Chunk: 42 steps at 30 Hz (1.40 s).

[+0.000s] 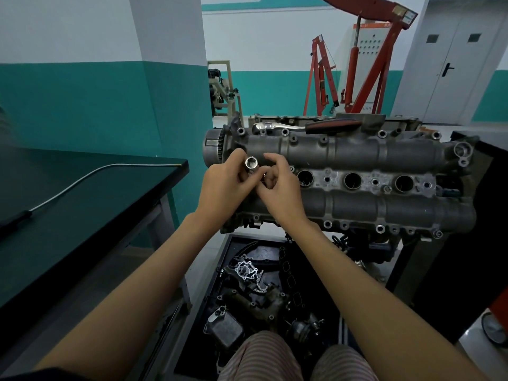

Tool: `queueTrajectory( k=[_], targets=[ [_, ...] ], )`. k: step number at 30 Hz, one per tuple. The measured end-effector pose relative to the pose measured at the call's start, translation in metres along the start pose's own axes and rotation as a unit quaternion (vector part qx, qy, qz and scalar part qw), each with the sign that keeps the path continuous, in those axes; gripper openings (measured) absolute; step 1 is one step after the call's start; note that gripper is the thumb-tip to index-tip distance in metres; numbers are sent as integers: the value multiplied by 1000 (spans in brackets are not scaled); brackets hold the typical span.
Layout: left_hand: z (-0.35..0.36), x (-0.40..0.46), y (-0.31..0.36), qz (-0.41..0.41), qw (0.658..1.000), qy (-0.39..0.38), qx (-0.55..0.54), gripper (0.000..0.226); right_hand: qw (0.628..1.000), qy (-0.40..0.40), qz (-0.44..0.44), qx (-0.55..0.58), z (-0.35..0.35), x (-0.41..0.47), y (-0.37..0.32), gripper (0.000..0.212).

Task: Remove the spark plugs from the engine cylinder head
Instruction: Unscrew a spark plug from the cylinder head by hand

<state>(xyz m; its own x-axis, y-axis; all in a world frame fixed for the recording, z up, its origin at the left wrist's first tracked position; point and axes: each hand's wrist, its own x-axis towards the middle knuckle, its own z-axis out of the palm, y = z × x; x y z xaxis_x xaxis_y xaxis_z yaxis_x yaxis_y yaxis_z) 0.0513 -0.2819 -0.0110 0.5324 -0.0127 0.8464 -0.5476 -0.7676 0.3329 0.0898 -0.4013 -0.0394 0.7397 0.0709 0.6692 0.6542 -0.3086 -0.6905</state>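
Above the striped knees (264,356), left hand (222,188) grips the spark-plug socket (250,163) and right hand (277,188) pinches its lower end over the cylinder head's (357,155) left-end well; any plug is hidden, and next it likely needs seating squarely.

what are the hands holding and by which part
The left hand grips a metal socket by its lower body, open end up. The right hand pinches something small beside it; what it is cannot be told.

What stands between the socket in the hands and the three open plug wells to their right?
Nothing visible does. The left hand holds the socket over the cylinder head, the right hand beside it. The three plug wells lie open. The ratchet rests behind them.
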Motion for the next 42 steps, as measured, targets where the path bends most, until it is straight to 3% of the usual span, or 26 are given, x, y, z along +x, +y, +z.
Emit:
queueTrajectory(
  k=[7, 10, 13, 16, 19, 23, 28, 30, 33, 37, 42],
  targets=[
    [-9, -2, -1, 53, 996, -73, 20, 32, 1000, 8, -15, 21, -2, -2, -3, 13],
    [-7, 0, -2, 34, 998, -46, 15, 21, 999, 9, -37, -6, -2, -2, -1, 14],
    [-1, 1, 2, 9, 1000, -10, 13, 28, 1000, 9, -22, -11, -1, 0, -1, 22],
    [0, 0, 4, 13, 1000, 1, 26, 35, 1000, 14, -8, -3, 0, -1, -1, 16],
    [-3, -1, 6, 40, 998, -23, 50, 32, 999, 18, -25, 10, -2, -4, -3, 27],
    [-7, -1, 2, 61, 995, -59, 55, 30, 999, 11, -47, -3, -2, -5, -3, 6],
    [-1, 2, 6, -4, 1000, -11, 28, 29, 999, 14, -30, -14, -1, -2, -1, 19],
    [1, 2, 9, -17, 999, -4, 32, 34, 1000, 14, -8, -3, -1, -2, 0, 13],
    [0, 1, 10, -5, 999, -4, 45, 35, 1000, 27, -9, 1, -1, -3, -4, 28],
    [-5, -2, 6, 41, 998, -36, 41, 28, 999, 12, -31, 9, -3, -6, -6, 3],
    [-3, 0, 6, 21, 999, -17, 43, 23, 1000, 21, -17, -7, -1, -4, -7, 16]
  ],
)
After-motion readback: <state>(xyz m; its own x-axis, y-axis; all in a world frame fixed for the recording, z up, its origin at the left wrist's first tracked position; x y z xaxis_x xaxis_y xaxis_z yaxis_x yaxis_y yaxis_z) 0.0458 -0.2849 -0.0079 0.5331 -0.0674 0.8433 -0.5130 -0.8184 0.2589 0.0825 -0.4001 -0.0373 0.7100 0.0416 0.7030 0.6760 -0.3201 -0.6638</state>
